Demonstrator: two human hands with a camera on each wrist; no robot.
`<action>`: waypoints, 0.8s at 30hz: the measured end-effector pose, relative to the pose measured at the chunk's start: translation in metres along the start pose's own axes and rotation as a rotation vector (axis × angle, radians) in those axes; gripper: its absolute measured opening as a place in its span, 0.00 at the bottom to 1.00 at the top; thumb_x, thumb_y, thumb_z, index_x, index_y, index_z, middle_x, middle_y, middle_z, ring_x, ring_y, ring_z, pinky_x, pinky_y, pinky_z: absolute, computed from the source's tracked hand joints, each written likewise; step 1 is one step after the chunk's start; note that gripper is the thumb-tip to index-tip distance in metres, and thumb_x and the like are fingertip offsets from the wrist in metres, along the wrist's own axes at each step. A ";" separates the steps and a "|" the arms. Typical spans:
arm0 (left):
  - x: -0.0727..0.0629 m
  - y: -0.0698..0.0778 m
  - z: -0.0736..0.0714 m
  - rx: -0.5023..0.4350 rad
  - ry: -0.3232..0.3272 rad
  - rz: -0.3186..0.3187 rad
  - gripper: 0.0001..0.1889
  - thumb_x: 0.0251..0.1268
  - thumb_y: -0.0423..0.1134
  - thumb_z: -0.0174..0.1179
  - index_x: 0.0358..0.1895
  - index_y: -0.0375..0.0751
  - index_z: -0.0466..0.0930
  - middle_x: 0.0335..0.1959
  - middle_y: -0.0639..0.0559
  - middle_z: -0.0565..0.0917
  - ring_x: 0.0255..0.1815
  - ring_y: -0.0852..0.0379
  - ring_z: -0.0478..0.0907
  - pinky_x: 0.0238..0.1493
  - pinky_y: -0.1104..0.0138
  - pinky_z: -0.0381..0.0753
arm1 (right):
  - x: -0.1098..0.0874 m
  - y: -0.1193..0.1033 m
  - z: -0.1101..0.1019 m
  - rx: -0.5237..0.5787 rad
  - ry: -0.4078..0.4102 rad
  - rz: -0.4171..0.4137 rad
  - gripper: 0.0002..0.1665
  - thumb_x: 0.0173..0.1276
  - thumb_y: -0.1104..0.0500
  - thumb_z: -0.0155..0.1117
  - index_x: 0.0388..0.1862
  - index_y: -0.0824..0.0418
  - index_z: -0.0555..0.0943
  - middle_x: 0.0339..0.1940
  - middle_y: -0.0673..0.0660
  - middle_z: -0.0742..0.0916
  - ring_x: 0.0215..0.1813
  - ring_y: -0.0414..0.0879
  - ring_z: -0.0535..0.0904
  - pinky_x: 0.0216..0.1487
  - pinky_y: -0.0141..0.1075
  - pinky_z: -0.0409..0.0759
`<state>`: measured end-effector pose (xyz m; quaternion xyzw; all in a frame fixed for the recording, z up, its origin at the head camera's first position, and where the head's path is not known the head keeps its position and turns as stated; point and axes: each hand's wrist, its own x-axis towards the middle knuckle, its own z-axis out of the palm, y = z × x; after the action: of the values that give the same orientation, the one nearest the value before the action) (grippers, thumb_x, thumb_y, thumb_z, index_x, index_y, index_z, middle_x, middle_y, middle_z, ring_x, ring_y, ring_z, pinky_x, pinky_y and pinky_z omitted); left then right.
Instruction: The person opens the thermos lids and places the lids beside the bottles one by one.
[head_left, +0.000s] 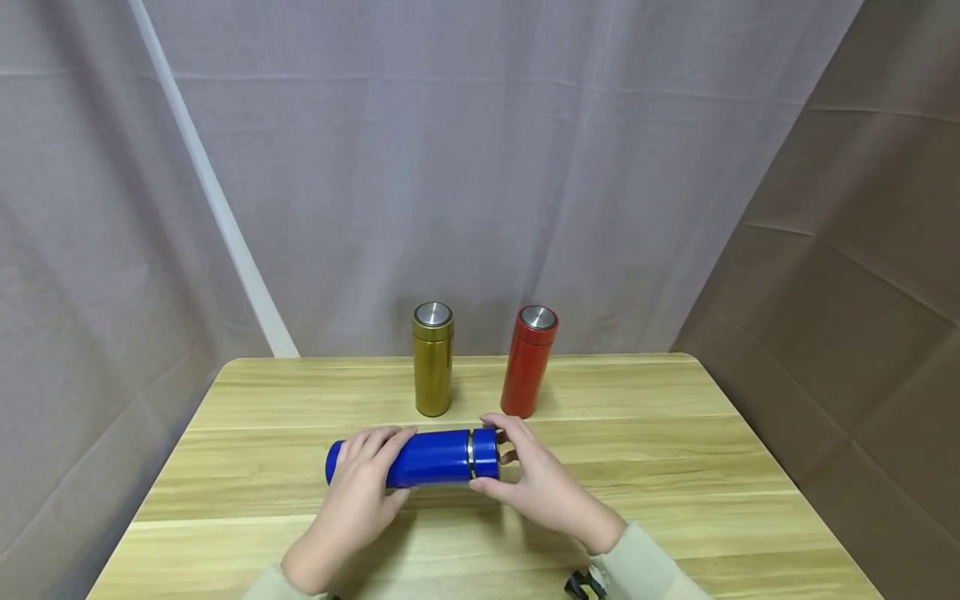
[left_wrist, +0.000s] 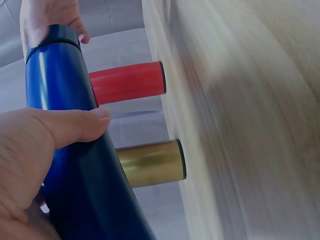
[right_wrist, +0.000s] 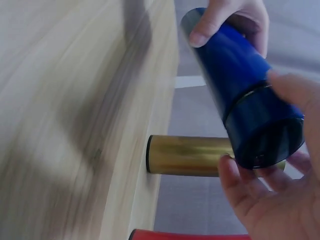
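A blue thermos flask lies sideways in the air above the table, its shadow below it. My left hand grips the body near the base, thumb along one side. At the other end, my right hand holds the blue cap between thumb and fingers. A shiny ring shows between cap and body. The right wrist view looks onto the cap's dark end, with fingers under it.
Behind the blue flask, a gold thermos flask and a red thermos flask stand upright on the wooden table. Grey curtains hang behind the table. A small black object shows by the right sleeve.
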<state>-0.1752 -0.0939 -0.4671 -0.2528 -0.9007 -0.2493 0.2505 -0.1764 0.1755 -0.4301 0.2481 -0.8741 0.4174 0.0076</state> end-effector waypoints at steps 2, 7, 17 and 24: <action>0.000 0.000 0.000 0.002 0.007 0.005 0.40 0.37 0.38 0.78 0.63 0.48 0.74 0.55 0.49 0.77 0.56 0.45 0.71 0.62 0.48 0.61 | 0.001 -0.001 -0.001 0.083 -0.018 0.044 0.43 0.59 0.42 0.71 0.70 0.38 0.60 0.62 0.47 0.72 0.53 0.45 0.75 0.53 0.43 0.78; 0.001 0.001 -0.001 0.014 0.008 0.013 0.41 0.38 0.38 0.78 0.64 0.49 0.73 0.56 0.48 0.76 0.57 0.45 0.71 0.62 0.49 0.60 | 0.005 -0.001 -0.004 0.257 -0.074 0.134 0.34 0.67 0.47 0.65 0.69 0.47 0.64 0.58 0.57 0.75 0.51 0.50 0.78 0.46 0.42 0.81; 0.001 -0.003 -0.001 0.070 0.012 0.105 0.40 0.36 0.36 0.78 0.62 0.48 0.75 0.56 0.48 0.76 0.57 0.44 0.70 0.61 0.48 0.60 | 0.006 0.003 -0.008 0.100 -0.190 0.202 0.27 0.75 0.39 0.48 0.61 0.56 0.73 0.42 0.54 0.82 0.37 0.47 0.81 0.38 0.40 0.79; -0.001 -0.004 0.000 0.070 -0.010 0.110 0.39 0.36 0.36 0.77 0.61 0.48 0.76 0.55 0.48 0.76 0.57 0.43 0.70 0.61 0.48 0.61 | 0.006 0.006 -0.006 0.031 -0.199 0.147 0.31 0.67 0.37 0.59 0.59 0.55 0.73 0.42 0.49 0.81 0.41 0.44 0.79 0.41 0.36 0.78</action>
<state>-0.1771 -0.0975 -0.4687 -0.2942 -0.8948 -0.2022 0.2680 -0.1857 0.1803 -0.4296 0.2235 -0.8799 0.4038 -0.1135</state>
